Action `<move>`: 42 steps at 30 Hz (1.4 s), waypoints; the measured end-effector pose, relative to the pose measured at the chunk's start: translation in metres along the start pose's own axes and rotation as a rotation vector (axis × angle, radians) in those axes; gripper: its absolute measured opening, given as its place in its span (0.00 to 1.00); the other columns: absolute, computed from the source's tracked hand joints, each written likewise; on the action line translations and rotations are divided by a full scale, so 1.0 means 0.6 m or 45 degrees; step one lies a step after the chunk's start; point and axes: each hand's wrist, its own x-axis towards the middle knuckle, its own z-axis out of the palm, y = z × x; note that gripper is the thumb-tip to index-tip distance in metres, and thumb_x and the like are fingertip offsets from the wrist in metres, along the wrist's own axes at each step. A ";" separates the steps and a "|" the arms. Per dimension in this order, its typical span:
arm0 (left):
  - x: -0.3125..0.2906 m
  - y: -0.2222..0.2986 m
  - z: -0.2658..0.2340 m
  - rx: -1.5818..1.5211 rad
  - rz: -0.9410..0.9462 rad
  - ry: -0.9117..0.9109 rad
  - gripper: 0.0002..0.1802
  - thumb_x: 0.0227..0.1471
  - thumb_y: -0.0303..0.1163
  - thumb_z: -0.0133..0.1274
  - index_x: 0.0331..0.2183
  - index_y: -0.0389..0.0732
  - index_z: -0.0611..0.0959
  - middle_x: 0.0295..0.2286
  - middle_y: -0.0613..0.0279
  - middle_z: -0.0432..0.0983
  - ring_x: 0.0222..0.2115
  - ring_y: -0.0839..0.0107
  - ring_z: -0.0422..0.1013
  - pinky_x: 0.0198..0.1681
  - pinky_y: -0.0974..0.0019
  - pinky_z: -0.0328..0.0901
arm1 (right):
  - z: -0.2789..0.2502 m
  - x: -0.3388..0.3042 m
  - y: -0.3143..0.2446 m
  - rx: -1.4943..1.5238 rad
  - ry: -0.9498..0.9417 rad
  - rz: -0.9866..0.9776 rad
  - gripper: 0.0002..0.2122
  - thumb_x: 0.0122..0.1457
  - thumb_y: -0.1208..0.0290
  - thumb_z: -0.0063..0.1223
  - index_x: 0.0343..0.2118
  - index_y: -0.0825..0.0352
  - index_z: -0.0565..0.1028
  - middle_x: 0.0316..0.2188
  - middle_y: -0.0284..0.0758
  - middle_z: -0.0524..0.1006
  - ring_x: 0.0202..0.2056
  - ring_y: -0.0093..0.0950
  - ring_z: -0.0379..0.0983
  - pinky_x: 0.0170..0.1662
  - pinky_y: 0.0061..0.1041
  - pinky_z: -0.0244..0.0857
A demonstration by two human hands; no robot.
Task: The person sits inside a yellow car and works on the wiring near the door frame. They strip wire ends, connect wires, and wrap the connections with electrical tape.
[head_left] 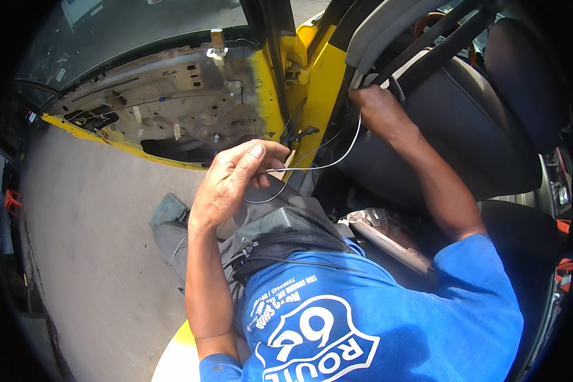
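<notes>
A thin pale wire (328, 165) bows in a loose curve between my hands. My left hand (226, 181) has its thumb and fingers closed on the wire, in front of the open car door. Higher up on the right, my right hand (382, 111) is closed at the lower end of a grey trim piece (388, 32) beside the yellow door pillar (321, 95). The wire runs up to this hand, but its fingertips are hidden, so what they grip cannot be made out. A darker thin wire loops below my left hand.
The yellow door's bare inner panel (165, 114) stands open at the left, with holes in its metal. A dark car seat (452, 121) fills the right side. Concrete floor (76, 223) lies at the left, and a greyish-green flat object (170, 210) is near my leg.
</notes>
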 end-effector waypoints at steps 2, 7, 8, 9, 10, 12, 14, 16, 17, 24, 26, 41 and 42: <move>0.020 -0.006 0.010 0.113 -0.209 -0.075 0.27 0.71 0.52 0.48 0.49 0.37 0.85 0.29 0.63 0.81 0.25 0.79 0.73 0.32 0.70 0.71 | 0.022 0.006 0.004 -0.064 -0.027 -0.022 0.06 0.55 0.78 0.53 0.32 0.69 0.81 0.29 0.51 0.81 0.35 0.51 0.82 0.40 0.46 0.77; 0.057 -0.031 0.040 0.643 -0.541 -0.193 0.22 0.67 0.45 0.56 0.50 0.36 0.84 0.31 0.63 0.84 0.30 0.78 0.79 0.28 0.72 0.73 | 0.066 0.011 0.012 -0.134 0.082 -0.134 0.05 0.53 0.76 0.55 0.24 0.69 0.81 0.25 0.50 0.81 0.30 0.47 0.83 0.34 0.43 0.78; 0.061 -0.034 0.044 0.628 -0.550 -0.198 0.22 0.67 0.45 0.56 0.51 0.36 0.84 0.32 0.62 0.84 0.30 0.78 0.79 0.28 0.72 0.73 | 0.073 0.011 0.012 -0.130 0.078 -0.096 0.05 0.53 0.76 0.55 0.25 0.69 0.81 0.25 0.49 0.81 0.31 0.47 0.83 0.35 0.43 0.79; 0.062 -0.036 0.047 0.589 -0.609 -0.205 0.22 0.67 0.44 0.56 0.51 0.36 0.83 0.32 0.62 0.84 0.29 0.78 0.79 0.28 0.72 0.72 | 0.080 0.009 0.012 -0.127 0.079 -0.062 0.05 0.53 0.76 0.56 0.25 0.69 0.82 0.26 0.49 0.81 0.31 0.47 0.83 0.35 0.43 0.79; 0.068 -0.036 0.049 0.654 -0.627 -0.247 0.23 0.67 0.46 0.56 0.52 0.36 0.83 0.32 0.61 0.84 0.29 0.78 0.79 0.28 0.72 0.71 | 0.086 0.005 0.012 -0.123 0.105 -0.050 0.05 0.53 0.76 0.56 0.26 0.69 0.82 0.26 0.49 0.82 0.32 0.47 0.83 0.35 0.43 0.79; 0.075 -0.036 0.062 0.632 -0.489 -0.222 0.26 0.64 0.49 0.58 0.51 0.36 0.84 0.31 0.57 0.85 0.26 0.74 0.79 0.33 0.67 0.73 | 0.098 0.000 0.012 -0.099 0.107 0.020 0.03 0.52 0.76 0.57 0.25 0.68 0.81 0.26 0.48 0.81 0.31 0.47 0.83 0.35 0.44 0.79; 0.085 -0.032 0.082 0.587 -0.421 -0.188 0.29 0.63 0.51 0.59 0.51 0.35 0.85 0.30 0.55 0.85 0.26 0.71 0.80 0.36 0.64 0.74 | 0.104 -0.002 0.011 -0.034 0.119 0.069 0.03 0.50 0.75 0.60 0.25 0.68 0.81 0.25 0.48 0.81 0.32 0.49 0.83 0.35 0.44 0.79; 0.098 -0.028 0.108 0.507 -0.372 -0.162 0.32 0.61 0.53 0.61 0.52 0.34 0.84 0.32 0.53 0.85 0.28 0.70 0.81 0.37 0.64 0.75 | 0.102 -0.001 0.010 -0.026 0.093 0.051 0.04 0.51 0.75 0.60 0.27 0.70 0.82 0.28 0.49 0.82 0.33 0.49 0.83 0.36 0.45 0.79; 0.106 -0.025 0.122 0.568 -0.357 -0.200 0.33 0.60 0.54 0.61 0.52 0.34 0.84 0.32 0.52 0.86 0.30 0.70 0.82 0.38 0.64 0.75 | 0.098 -0.002 0.010 -0.024 0.059 0.062 0.05 0.51 0.74 0.60 0.28 0.70 0.83 0.29 0.50 0.83 0.34 0.50 0.84 0.37 0.46 0.79; 0.159 -0.007 0.152 0.609 -0.051 -0.014 0.21 0.61 0.41 0.64 0.46 0.31 0.87 0.37 0.55 0.87 0.38 0.71 0.82 0.46 0.66 0.73 | 0.062 -0.025 0.009 0.296 0.193 0.176 0.08 0.53 0.77 0.60 0.36 0.71 0.81 0.31 0.54 0.81 0.37 0.53 0.81 0.41 0.44 0.76; 0.166 0.000 0.147 0.692 0.030 0.039 0.20 0.61 0.40 0.63 0.45 0.32 0.88 0.36 0.54 0.88 0.36 0.70 0.82 0.44 0.65 0.74 | 0.064 -0.034 0.015 0.401 0.311 0.149 0.08 0.56 0.77 0.59 0.38 0.70 0.80 0.31 0.54 0.80 0.39 0.54 0.80 0.41 0.45 0.75; 0.240 0.019 0.176 1.195 0.268 0.257 0.12 0.55 0.36 0.61 0.34 0.37 0.89 0.33 0.43 0.85 0.36 0.45 0.82 0.44 0.49 0.77 | 0.113 -0.016 0.037 0.282 0.181 0.283 0.06 0.61 0.74 0.57 0.39 0.65 0.81 0.32 0.51 0.82 0.38 0.55 0.80 0.40 0.48 0.77; 0.242 0.013 0.175 1.174 0.305 0.246 0.11 0.54 0.34 0.60 0.34 0.37 0.89 0.32 0.43 0.85 0.37 0.45 0.82 0.44 0.49 0.77 | 0.111 -0.015 0.034 0.240 0.146 0.306 0.06 0.61 0.74 0.57 0.40 0.66 0.81 0.32 0.52 0.82 0.39 0.55 0.80 0.41 0.48 0.77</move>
